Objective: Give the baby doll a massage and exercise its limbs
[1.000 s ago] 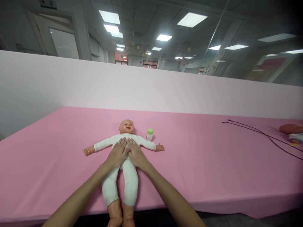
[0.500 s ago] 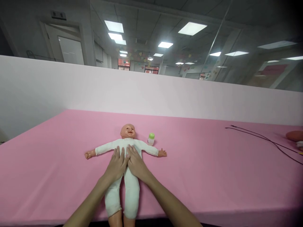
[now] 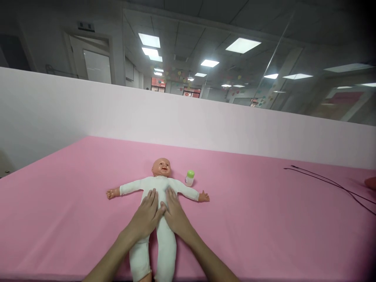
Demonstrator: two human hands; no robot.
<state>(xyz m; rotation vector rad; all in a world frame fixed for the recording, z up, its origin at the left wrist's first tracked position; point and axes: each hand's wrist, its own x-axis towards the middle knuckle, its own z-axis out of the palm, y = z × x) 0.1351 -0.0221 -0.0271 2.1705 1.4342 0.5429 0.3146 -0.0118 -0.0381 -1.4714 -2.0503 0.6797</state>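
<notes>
Hands (image 3: 147, 216) (image 3: 175, 214) slid lower, partly hiding the doll (image 3: 158, 184).

No text, brand or number could be read. Any marking on the bottle (image 3: 189, 179), near the middle of the scene, was too small to make out. The box (image 3: 86, 26) above the door (image 3: 78, 58), far left, and the red panel (image 3: 347, 101), far right, were too blurred for lettering to show.

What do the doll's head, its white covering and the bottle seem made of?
Doll's head: probably vinyl or plastic, smooth with soft highlights. White covering: likely cloth, matte with a rough leg hem. Bottle: smooth, translucent, perhaps plastic; glass possible.
</notes>
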